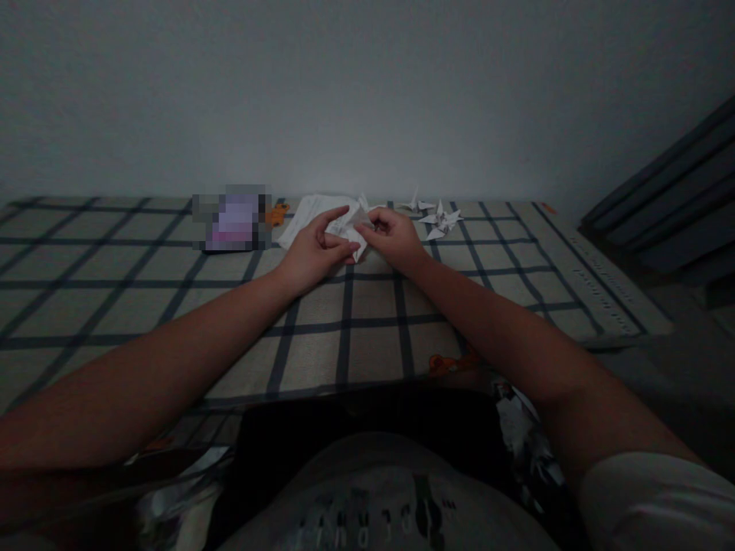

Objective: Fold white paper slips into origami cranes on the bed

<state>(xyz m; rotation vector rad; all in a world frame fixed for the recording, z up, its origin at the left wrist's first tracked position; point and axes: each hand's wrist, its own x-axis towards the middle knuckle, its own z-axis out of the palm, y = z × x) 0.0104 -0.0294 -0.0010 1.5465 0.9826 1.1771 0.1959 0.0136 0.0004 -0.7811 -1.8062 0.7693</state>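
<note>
Both my hands meet over the checked tablecloth, in the middle of the head view. Between them is a piece of white folded paper [357, 243] with a pointed lower tip. My left hand [315, 249] pinches it from the left, thumb near the tip and index finger stretched along the top. From the right, my right hand [393, 236] pinches its upper edge with thumb and curled fingers. Behind my left hand lies a stack of printed white paper [310, 208]. Just right of my right hand rest folded paper shapes, a star-like one [441, 222] and a smaller one [417, 204].
A pixelated purple item [235, 222] lies at the left, beside a small orange object [278, 214]. The checked tablecloth [373, 344] covers the table, which backs onto a pale wall [367, 92]. Another orange shape [448, 363] shows at the front edge. Dark slats [666, 191] stand at the right.
</note>
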